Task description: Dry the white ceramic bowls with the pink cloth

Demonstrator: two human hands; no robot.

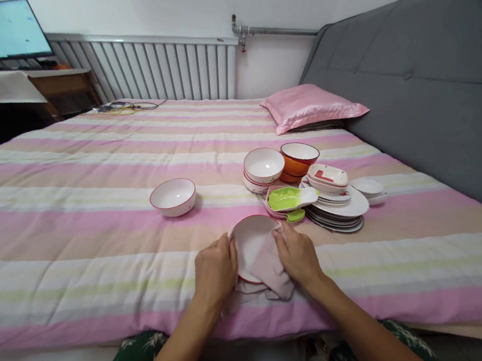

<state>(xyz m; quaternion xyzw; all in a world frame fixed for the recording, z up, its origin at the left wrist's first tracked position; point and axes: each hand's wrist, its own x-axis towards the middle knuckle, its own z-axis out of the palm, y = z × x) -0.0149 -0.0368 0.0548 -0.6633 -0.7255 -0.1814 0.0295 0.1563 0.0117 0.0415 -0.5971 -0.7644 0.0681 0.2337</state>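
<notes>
A white bowl with a red rim (251,246) is held between my two hands near the bed's front edge, its inside tilted toward me. A pale pink cloth (274,273) lies over its right side and hangs below it. My left hand (215,265) is closed on the bowl's left rim, with a bit of cloth at the fingertips. With its fingers pinched, my right hand (298,252) presses the cloth against the right rim. What lies under the cloth is hidden.
Left of centre sits another red-rimmed bowl (173,198). Stacked white bowls (264,166), orange bowls (295,165), green leaf-shaped dishes (289,198), plates (353,205) and small dishes (368,187) stand to the right. Farther back are a pink pillow (311,104) and cables (126,106).
</notes>
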